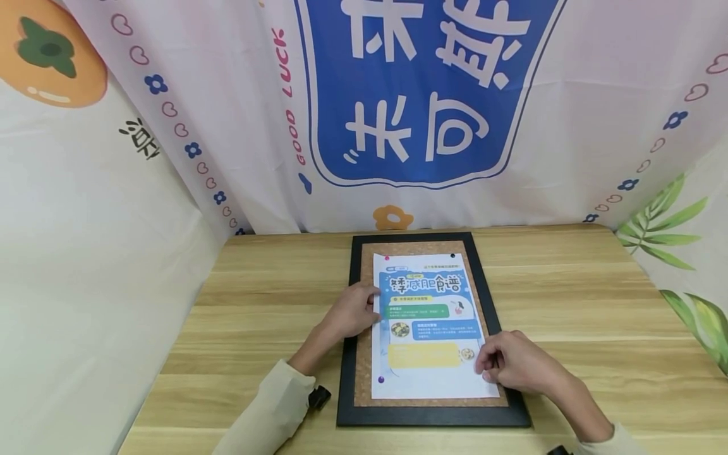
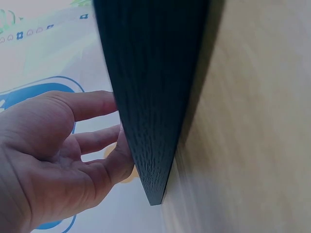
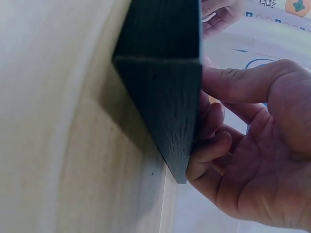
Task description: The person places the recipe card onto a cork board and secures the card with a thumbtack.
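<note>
A printed poster sheet (image 1: 432,328) lies on a cork board (image 1: 364,354) with a black frame (image 1: 432,416). Pushpins stand in three of its corners: pink (image 1: 387,258) at top left, black (image 1: 452,255) at top right, purple (image 1: 381,380) at bottom left. My left hand (image 1: 354,309) reaches over the frame's left side, fingers mostly extended, fingertips resting at the sheet's left edge. Near the lower right corner, my right hand (image 1: 520,361) has curled fingers, thumb and forefinger close together at the sheet's edge. Whatever may lie between those fingertips is hidden, also in the right wrist view.
Under the board is a wood-grain table (image 1: 256,303). A white printed curtain (image 1: 244,126) hangs along the back edge, with more printed cloth (image 1: 68,253) at the left. A small black device (image 1: 320,397) sits at my left sleeve.
</note>
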